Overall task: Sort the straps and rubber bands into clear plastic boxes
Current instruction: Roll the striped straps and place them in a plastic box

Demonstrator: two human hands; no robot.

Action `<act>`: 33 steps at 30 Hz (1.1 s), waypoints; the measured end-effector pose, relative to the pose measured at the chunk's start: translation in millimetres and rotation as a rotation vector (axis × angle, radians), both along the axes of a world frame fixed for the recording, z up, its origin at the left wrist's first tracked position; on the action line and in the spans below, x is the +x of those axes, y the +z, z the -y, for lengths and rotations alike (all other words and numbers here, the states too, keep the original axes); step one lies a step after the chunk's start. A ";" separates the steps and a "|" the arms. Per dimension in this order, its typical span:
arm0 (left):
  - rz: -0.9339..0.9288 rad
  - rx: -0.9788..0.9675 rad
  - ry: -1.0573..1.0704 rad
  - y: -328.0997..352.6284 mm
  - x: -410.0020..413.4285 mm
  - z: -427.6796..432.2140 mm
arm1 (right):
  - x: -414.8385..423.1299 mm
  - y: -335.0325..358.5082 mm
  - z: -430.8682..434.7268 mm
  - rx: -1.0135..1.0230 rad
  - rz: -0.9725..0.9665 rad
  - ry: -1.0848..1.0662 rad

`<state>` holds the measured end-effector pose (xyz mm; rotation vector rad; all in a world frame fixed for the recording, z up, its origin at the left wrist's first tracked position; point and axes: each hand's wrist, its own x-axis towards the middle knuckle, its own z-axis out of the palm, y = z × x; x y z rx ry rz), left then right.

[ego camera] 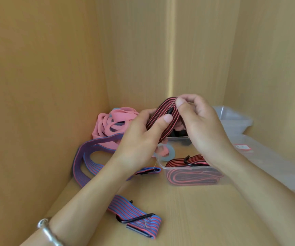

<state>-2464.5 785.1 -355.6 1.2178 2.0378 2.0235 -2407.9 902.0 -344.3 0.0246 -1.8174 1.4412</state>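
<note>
A red-and-black strap (162, 119) is held folded into a short bundle just above the clear plastic box (161, 166), presumably so that it can be lowered in compact. The left hand (141, 139) grips the lower part of the bundle, thumb pressed flat on its striped face and fingers curled beneath. The right hand (201, 125) pinches the top fold between thumb and forefinger, which stops the layers springing apart. A black hook (169, 110) is tucked inside the folds.

A matching coiled strap (193, 176) is seen lying in the box, so like appears to be grouped with like. The pink rubber bands (111, 123) are heaped in the back corner of the wooden shelf (196, 219), and two blue-and-red straps (90, 157) lie loose on it, not yet boxed. A second clear box (232, 118) waits at the rear right, likely for another kind.

One red-edged label (242, 147) is stuck on clear plastic to the right; its writing is too small to be read.
</note>
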 end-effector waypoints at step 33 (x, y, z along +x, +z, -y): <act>0.431 0.311 -0.453 -4.6 0.4 -8.8 | 7.2 -3.6 -7.4 0.323 0.217 0.148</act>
